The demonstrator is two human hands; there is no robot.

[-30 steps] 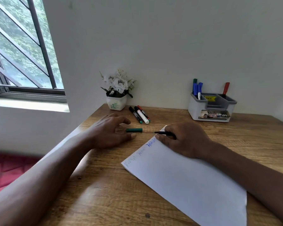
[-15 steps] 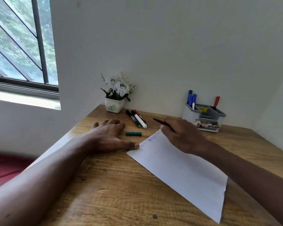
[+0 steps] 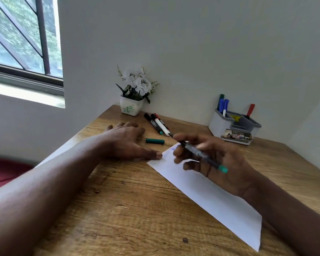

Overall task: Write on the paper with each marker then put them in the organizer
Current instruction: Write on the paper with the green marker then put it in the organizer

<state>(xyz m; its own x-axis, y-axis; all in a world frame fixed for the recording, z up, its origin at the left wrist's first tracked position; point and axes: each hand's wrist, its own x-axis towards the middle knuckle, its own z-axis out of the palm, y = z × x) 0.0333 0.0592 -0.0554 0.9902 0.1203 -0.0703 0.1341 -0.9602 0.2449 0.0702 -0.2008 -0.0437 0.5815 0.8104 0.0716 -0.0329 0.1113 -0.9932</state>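
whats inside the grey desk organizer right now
The grey plastic desk organizer holds blue markers and a green-capped marker standing in its left compartment, and a red-capped marker at the right rear. A yellow label shows mid-way. The walls hide the compartment floors.

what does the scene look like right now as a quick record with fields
left hand: flat on the table, thumb at the paper corner
right hand: holds the green marker over the paper
green cap: on the table beside the left hand
loose markers: three, by the flower pot
organizer: holds standing markers
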